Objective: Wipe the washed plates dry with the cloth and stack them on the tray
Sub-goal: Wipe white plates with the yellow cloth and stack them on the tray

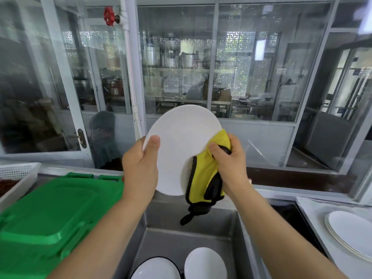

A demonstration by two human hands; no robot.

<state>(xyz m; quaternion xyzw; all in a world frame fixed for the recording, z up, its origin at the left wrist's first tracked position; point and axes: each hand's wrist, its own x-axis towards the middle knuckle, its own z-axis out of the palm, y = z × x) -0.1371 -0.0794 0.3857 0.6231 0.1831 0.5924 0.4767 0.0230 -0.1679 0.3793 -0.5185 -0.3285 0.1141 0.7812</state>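
Note:
A white plate is held upright above the steel sink. My left hand grips its left rim, thumb on the face. My right hand presses a yellow cloth with black trim against the plate's right edge; the cloth's tail hangs down over the sink. On the right, a stack of white plates lies on a white tray. Two white dishes sit in the sink basin at the bottom.
A green plastic crate lid fills the counter on the left, with a white mesh basket behind it. Glass partitions and a white pipe with a red valve stand behind the sink.

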